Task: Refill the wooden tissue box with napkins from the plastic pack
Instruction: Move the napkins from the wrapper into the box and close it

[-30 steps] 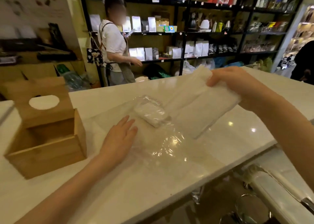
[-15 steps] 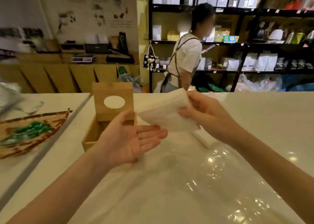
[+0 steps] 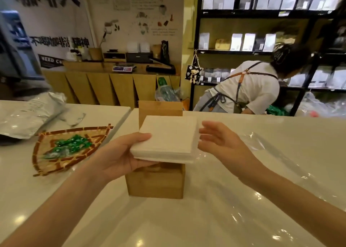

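A square stack of white napkins [image 3: 168, 139] hovers flat just above the open wooden tissue box [image 3: 155, 184], hiding most of its opening. My left hand [image 3: 119, 153] holds the stack from the left, thumb on top and fingers under it. Just right of the stack, my right hand [image 3: 219, 141] is open, fingertips near its edge. The box's hinged lid [image 3: 160, 106] stands upright behind the napkins. The clear plastic pack [image 3: 271, 164] lies flattened on the white counter [image 3: 187, 224] to the right.
A woven bamboo tray [image 3: 50, 164] with green wrapped sweets lies left of the box. A silver foil bag [image 3: 28, 115] rests at the far left. Behind the counter a person in an apron [image 3: 247, 89] bends by dark shelves.
The napkin stack passed from my right hand to my left and now sits level over the box. My right hand let go. The view shifted so the box is centred.
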`<state>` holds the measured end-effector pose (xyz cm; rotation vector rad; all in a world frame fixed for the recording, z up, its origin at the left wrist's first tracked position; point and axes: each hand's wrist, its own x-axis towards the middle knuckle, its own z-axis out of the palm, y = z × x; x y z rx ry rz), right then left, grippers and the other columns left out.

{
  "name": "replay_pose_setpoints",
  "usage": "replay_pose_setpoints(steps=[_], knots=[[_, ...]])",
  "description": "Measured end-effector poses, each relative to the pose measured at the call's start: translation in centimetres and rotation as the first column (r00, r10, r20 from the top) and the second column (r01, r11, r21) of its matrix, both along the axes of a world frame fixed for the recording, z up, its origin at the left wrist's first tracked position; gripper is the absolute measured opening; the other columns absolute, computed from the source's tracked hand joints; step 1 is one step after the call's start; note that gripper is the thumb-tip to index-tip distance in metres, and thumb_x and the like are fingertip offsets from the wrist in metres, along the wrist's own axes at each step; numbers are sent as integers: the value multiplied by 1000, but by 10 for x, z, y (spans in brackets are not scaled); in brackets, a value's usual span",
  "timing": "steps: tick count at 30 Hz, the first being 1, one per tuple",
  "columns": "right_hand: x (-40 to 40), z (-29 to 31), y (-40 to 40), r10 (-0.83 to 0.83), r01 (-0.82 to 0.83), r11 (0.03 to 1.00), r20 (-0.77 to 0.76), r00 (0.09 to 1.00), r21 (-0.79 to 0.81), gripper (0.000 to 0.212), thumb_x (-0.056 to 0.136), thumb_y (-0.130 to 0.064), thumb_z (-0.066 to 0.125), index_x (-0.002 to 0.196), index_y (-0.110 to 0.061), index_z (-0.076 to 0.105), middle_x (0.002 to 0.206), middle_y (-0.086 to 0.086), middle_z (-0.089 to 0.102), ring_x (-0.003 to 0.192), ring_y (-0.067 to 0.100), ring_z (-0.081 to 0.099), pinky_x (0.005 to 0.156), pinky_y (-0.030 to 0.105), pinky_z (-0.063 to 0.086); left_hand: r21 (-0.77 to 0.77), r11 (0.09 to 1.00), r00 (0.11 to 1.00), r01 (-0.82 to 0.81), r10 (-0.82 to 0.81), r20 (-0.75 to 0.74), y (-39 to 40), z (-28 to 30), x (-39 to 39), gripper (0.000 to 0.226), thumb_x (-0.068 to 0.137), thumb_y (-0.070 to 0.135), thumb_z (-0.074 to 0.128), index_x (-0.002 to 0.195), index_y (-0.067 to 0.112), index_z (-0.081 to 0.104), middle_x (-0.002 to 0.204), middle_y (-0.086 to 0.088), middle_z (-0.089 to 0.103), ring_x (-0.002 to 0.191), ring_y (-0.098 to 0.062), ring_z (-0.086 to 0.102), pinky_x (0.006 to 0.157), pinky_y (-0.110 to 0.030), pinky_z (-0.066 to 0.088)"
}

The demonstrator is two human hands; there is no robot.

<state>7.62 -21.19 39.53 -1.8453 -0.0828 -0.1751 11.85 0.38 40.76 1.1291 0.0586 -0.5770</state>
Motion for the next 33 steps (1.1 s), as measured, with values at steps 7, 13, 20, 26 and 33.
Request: replay_pose_setpoints(steps=[7, 13, 20, 26, 33], knots=[[26, -2, 11, 320, -21, 824, -434, 842, 566, 41, 90, -33, 48, 119, -6, 55, 111, 14, 68, 98, 27, 67, 78, 38, 57, 123, 989, 993, 78, -88, 76, 7, -8, 13, 42, 61, 9, 62, 102, 15, 57, 76, -6, 77, 71, -22, 73, 56, -39, 60], [47, 1, 14, 230, -106, 954, -459, 858, 281, 30, 90, -14, 54, 119, -7, 54, 107, 12, 68, 90, 24, 69, 71, 35, 60, 403, 915, 982, -18, -59, 178, 15, -5, 35, 15, 80, 20, 60, 95, 15, 60, 81, -3, 75, 71, -16, 72, 57, -27, 60], [62, 12, 18, 195, -158, 981, -476, 857, 116, 29, 87, -14, 59, 114, -5, 56, 110, 14, 66, 96, 27, 68, 77, 41, 59, 730, 681, 968, -64, -135, 211, 16, 3, 54, 4, 80, 22, 63, 82, 19, 62, 85, -2, 70, 69, -15, 70, 53, -21, 57], [69, 18, 15, 116, -198, 971, -455, 883, -135, 22, 84, -24, 63, 97, -7, 67, 90, 9, 71, 76, 16, 67, 54, 27, 52, 825, 560, 954, -75, -201, 224, 17, 9, 59, 28, 80, 22, 64, 106, 12, 63, 92, -3, 69, 78, -18, 68, 66, -28, 56], [73, 14, 14, 42, -153, 951, -375, 926, -269, 18, 83, -28, 63, 70, -17, 67, 61, -6, 52, 55, 10, 43, 47, 21, 34, 915, 383, 914, -127, -314, 258, 14, 9, 63, 10, 78, 31, 66, 81, 22, 67, 79, 4, 64, 73, -10, 54, 58, -21, 40]])
